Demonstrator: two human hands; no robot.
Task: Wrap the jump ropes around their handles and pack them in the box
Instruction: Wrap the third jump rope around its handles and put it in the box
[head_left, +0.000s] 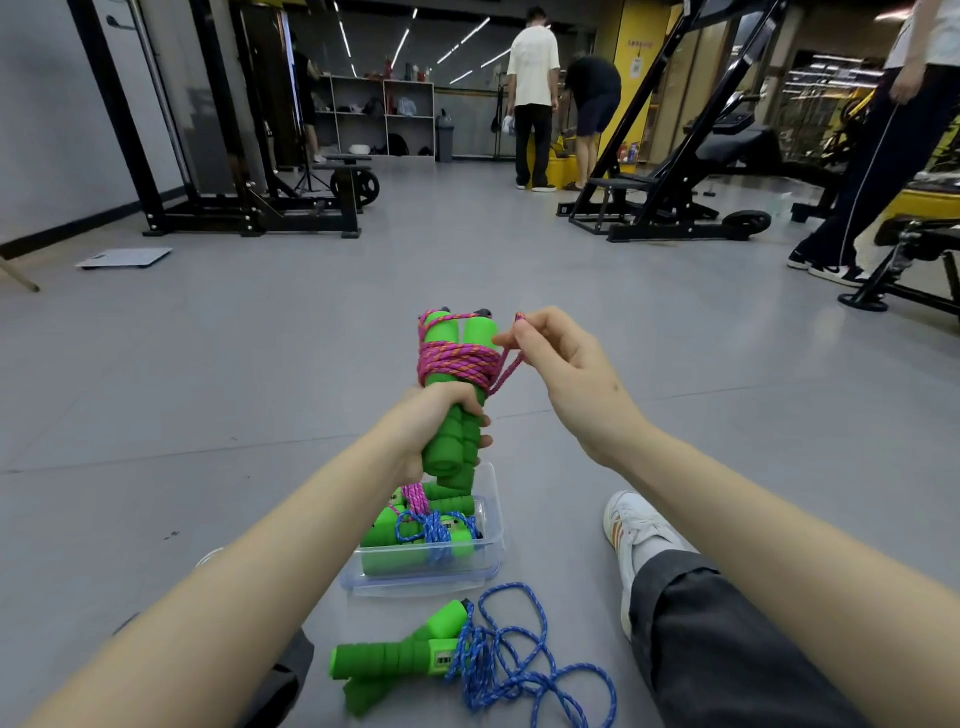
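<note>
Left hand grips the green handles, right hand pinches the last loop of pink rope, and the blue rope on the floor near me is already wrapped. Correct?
Not quite. The head view shows the blue rope lying loose and unwrapped beside its handles. The rest holds: left hand grips the green handles, right hand pinches the pink rope loop.

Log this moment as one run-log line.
left hand: grips green handles | right hand: pinches pink rope end loop | box: wrapped ropes inside | blue rope: loose on floor

Bare floor (218, 395) lies open from 9 to 12 o'clock of the box (496, 519) — the box already holds wrapped ropes. A loose blue rope (524, 670) sprawls at 6, a shoe (631, 525) sits at 3.
</note>
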